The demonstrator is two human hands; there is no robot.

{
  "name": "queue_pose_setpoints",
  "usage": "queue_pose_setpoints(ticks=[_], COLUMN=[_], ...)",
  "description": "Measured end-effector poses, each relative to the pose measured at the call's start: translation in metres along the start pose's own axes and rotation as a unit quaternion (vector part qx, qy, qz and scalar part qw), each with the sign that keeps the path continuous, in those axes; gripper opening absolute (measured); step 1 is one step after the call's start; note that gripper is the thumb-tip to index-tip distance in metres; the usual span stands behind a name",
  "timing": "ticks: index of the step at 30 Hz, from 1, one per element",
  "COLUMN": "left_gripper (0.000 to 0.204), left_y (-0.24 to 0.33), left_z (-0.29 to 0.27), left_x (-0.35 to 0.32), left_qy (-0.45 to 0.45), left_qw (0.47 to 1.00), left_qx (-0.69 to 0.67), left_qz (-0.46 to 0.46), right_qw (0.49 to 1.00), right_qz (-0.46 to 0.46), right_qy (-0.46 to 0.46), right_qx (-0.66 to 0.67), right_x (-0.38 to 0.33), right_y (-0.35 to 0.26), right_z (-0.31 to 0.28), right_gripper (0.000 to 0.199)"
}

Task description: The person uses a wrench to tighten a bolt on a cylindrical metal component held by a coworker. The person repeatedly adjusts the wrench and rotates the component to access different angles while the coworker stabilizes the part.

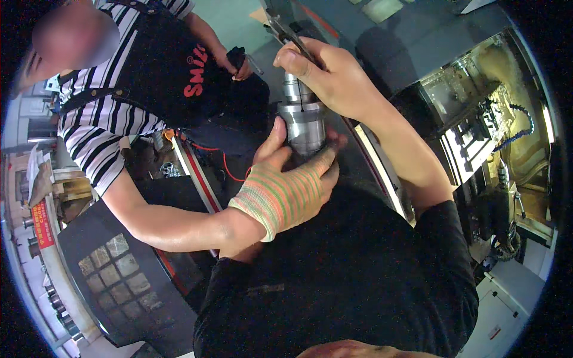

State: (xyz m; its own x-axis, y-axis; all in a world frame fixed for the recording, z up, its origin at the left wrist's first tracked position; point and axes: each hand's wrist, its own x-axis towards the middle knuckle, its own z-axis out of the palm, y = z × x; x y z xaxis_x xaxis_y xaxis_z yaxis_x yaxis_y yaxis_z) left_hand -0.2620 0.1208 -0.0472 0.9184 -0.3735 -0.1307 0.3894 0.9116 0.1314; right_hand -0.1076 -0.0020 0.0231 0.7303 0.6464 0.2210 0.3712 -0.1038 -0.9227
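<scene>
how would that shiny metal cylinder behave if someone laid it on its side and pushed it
The metal cylinder would probably roll, since its sides are round, perhaps along a curve because the upper section is narrower. It is likely rigid and fairly heavy for its size, given its solid metal look. The smooth, shiny surface could be slippery too.

Left rim: a pale shelf (pixel 37 271), bowed by the lens, carries a row of metal cylinders (pixel 62 313), grey to dark, set close together; farther up, brown box-like pieces (pixel 74 190) sit on a support too small to make out; right side: the stained interior of an open machine (pixel 540 164) bears a bright ridged metal block (pixel 468 155) and a blue segmented hose (pixel 514 140); whether these rest or are fastened cannot be told.
</scene>
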Motion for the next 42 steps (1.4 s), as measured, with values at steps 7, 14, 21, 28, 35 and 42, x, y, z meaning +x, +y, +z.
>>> queue_pose_setpoints(ticks=[7, 14, 21, 28, 35, 42], left_gripper=[0.068, 0.074, 0.058, 0.049, 0.046, 0.042], left_y=[0.000, 0.018, 0.058, 0.076, 0.079, 0.067], left_z=[0.015, 0.047, 0.040, -0.003, -0.030, -0.050], left_x=[0.010, 0.008, 0.029, 0.039, 0.028, 0.018], left_qy=[0.056, -0.037, -0.046, -0.075, 0.031, 0.104], left_qw=[0.990, 0.988, 0.988, 0.978, 0.965, 0.960], left_qx=[0.028, -0.073, -0.090, 0.088, 0.145, 0.152], left_qz=[0.127, 0.127, 0.117, 0.172, 0.215, 0.210], right_qw=[0.989, 0.966, 0.979, 0.984, 0.976, 0.971], right_qz=[-0.026, 0.111, 0.077, 0.117, 0.153, 0.185], right_qy=[0.127, 0.098, 0.133, 0.110, 0.093, 0.085], right_qx=[0.072, 0.213, 0.131, 0.074, 0.125, 0.122], right_x=[-0.009, -0.032, -0.028, -0.040, -0.057, -0.079], right_y=[0.030, 0.017, 0.022, 0.027, 0.044, 0.066], right_z=[0.003, -0.002, 0.000, -0.002, 0.014, 0.029], right_gripper=[0.041, 0.029, 0.024, 0.024, 0.024, 0.028])
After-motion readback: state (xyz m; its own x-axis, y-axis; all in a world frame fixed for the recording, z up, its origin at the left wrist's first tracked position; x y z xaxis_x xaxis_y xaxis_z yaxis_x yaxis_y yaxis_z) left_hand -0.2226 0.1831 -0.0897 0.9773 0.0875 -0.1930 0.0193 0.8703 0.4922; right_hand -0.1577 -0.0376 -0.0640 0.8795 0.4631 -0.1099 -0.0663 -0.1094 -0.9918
